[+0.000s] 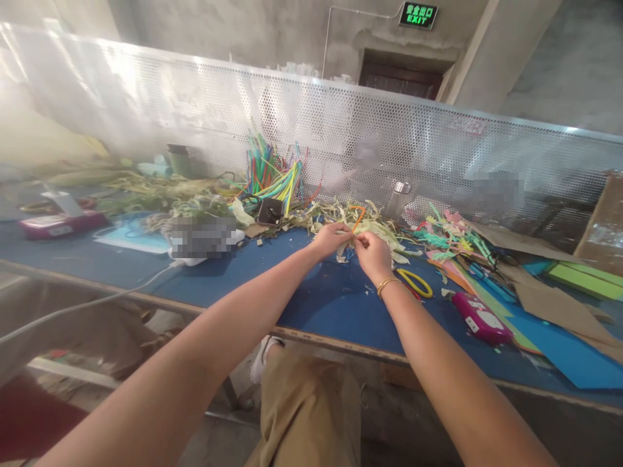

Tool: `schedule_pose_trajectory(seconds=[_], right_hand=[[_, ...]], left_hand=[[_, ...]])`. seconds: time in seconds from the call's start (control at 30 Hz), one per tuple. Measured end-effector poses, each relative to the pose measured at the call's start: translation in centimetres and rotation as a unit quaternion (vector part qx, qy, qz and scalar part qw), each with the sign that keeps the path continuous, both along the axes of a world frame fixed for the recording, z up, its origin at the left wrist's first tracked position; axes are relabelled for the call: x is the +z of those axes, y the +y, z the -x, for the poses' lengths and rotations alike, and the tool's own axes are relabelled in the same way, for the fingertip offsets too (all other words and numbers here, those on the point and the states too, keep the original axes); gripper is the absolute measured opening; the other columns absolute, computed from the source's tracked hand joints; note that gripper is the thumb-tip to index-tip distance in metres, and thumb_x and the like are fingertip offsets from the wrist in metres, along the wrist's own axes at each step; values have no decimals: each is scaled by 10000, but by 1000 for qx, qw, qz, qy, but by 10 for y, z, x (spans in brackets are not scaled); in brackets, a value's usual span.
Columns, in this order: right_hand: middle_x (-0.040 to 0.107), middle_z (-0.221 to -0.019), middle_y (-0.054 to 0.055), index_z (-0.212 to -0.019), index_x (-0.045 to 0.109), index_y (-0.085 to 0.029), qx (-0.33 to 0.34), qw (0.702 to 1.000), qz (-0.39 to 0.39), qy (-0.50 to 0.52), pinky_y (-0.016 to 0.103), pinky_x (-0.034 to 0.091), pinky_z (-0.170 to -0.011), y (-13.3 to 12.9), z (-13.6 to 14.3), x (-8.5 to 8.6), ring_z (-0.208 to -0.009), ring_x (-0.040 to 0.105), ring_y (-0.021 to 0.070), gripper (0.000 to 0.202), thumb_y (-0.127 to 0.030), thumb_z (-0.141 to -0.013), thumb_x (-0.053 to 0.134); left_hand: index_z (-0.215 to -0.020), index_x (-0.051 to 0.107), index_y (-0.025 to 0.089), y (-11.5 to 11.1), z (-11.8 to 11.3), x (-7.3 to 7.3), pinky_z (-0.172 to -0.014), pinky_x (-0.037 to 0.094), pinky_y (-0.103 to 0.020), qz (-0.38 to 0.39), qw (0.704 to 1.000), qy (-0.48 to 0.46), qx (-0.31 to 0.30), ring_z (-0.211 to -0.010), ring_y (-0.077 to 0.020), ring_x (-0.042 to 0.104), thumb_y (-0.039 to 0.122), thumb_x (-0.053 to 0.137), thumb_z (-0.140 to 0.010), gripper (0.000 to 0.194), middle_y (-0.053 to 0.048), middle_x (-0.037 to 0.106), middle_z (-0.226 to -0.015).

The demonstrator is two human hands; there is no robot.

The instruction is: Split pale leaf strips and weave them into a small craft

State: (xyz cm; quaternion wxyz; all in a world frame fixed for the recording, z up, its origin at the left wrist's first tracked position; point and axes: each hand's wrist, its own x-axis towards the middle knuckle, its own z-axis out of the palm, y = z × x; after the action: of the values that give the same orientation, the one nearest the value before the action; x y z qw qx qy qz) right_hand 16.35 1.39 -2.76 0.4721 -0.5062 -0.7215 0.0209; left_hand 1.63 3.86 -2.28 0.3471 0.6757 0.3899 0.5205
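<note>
Over the middle of the blue tabletop [321, 301], my left hand [333, 239] and my right hand [374, 254] meet with their fingertips pinched together. Between them rises a thin bent orange stem [359, 217], which looks like a pipe cleaner. Both hands pinch its lower end; the exact grip is hidden by the fingers. Dry pale leaves [384, 237] lie in a heap just behind and under the hands. Close to my right wrist is a yellow loop-shaped handle [417, 283], perhaps of scissors.
Colourful pipe cleaners [272, 172] stand bunched by the perforated metal screen [204, 104]. A clear bottle [398, 200] stands behind the leaves. Rightward lie a magenta box-like device [481, 318] and coloured paper [574, 344]. Leftward, a white cable [121, 290] hangs over the table edge.
</note>
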Motion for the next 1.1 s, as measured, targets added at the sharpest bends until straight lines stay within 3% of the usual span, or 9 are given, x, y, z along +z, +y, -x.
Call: schedule_pose_trajectory(seconds=[0.13, 0.37, 0.53, 0.77, 1.1], right_hand=[[690, -726, 37, -792, 630, -209, 31, 997, 36, 64, 288, 470, -588, 7, 1, -7, -602, 635, 174, 169, -346, -797, 531], [694, -690, 39, -757, 640, -181, 64, 966, 87, 236, 288, 498, -531, 21, 5, -17, -535, 626, 173, 206, -369, -672, 642], [668, -599, 15, -672, 649, -205, -1, 981, 61, 184, 284, 460, -510, 15, 3, -11, -509, 596, 177, 123, -323, -642, 639], [644, -556, 6, -588, 641, -232, -41, 997, 25, 60, 286, 397, -499, -4, 2, 3, -510, 570, 180, 103, -303, -657, 615], [674, -613, 21, -651, 667, -208, -43, 998, 46, 26, 269, 394, -535, -8, 6, 4, -583, 606, 180, 118, -304, -680, 605]], left_hand=[[-729, 613, 142, 0, 0, 0, -475, 355, -188, -2, 1000, 0, 5, -483, -78, 492, 313, 644, -700, 176, 5, 593, -572], [-714, 611, 145, -2, -3, 0, -463, 351, -188, -3, 1000, -1, 12, -468, -79, 478, 313, 638, -695, 171, 12, 580, -552], [-702, 625, 149, -4, -4, -1, -482, 371, -195, -16, 999, 12, 40, -496, -90, 490, 275, 638, -676, 130, 9, 588, -561], [-721, 658, 158, -5, -3, 0, -520, 406, -199, -17, 998, 44, 49, -533, -103, 517, 234, 640, -643, 110, 14, 597, -566], [-770, 666, 158, -5, -3, 0, -524, 431, -193, 11, 995, 60, 73, -523, -94, 541, 192, 622, -623, 157, 14, 611, -599]])
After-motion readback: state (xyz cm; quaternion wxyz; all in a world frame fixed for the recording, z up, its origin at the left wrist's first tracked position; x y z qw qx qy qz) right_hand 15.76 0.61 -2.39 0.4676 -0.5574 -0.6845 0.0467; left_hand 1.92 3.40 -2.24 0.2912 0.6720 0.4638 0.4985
